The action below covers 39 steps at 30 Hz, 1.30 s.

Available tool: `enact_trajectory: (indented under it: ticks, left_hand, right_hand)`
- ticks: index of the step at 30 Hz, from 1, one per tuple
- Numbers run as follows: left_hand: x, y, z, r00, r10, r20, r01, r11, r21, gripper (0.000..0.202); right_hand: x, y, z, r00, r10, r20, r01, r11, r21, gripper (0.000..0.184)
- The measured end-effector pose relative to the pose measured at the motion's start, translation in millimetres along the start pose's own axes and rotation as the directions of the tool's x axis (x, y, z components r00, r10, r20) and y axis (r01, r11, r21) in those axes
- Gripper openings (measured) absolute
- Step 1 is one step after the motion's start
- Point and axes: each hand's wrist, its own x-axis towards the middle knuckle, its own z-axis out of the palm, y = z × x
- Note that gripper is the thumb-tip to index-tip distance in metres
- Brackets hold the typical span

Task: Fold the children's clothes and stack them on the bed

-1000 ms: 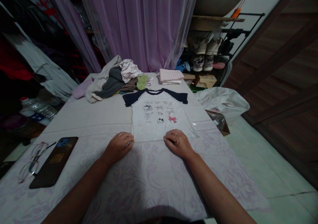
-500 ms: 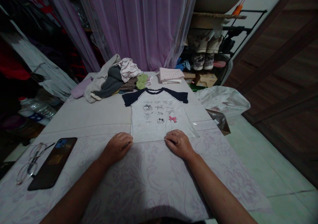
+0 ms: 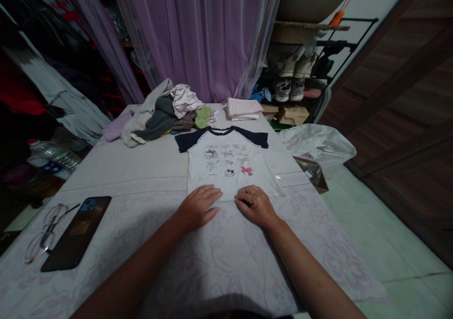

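In the head view, a short-sleeved raglan T-shirt [image 3: 219,161] lies flat, front up, on the cloth-covered table [image 3: 116,168], past the middle toward the far edge and nearer the right edge than the left. Its navy sleeves and collar point to the far edge, its pale hem to the near one; a red bow sits low on the printed front. The left hand [image 3: 201,205] lies palm down across the hem, fingers straight and side by side, thumb apart. The right hand [image 3: 254,205] is curled, pinching the hem between thumb and forefinger. By the near left corner, a smartphone [image 3: 78,239] lies back up, just beside the eyeglasses [image 3: 45,238]. A heap of clothes [image 3: 159,118] fills the far left corner; a folded checked pink cloth [image 3: 244,106] lies at the far right corner. Beyond the far edge hangs a purple curtain [image 3: 198,36].
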Motion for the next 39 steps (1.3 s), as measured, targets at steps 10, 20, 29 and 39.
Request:
enact_trajectory:
  ticks: [10, 20, 29, 39]
  left_hand:
    - [3, 19, 26.2, 0.989, 0.015, 0.145, -0.023, 0.998, 0.051, 0.062]
    - [14, 26, 37.2, 0.99, -0.029, 0.141, 0.005, 0.987, 0.163, 0.063]
    - [59, 47, 53.9, 0.97, -0.076, 0.232, 0.041, 0.988, 0.151, 0.067]
    - [59, 45, 64.1, 0.988, -0.054, 0.148, 0.03, 0.986, 0.164, 0.059]
  right_hand:
    - [-12, 16, -18, 0.994, 0.107, 0.003, -0.107, 0.993, -0.059, 0.015]
    - [-38, 47, -41, 0.955, 0.275, -0.111, -0.292, 0.936, -0.198, 0.022]
    - [-43, 53, -45, 0.896, 0.395, -0.203, -0.433, 0.877, -0.206, 0.024]
    - [-49, 62, -49, 0.835, 0.479, -0.27, -0.531, 0.83, -0.169, 0.028]
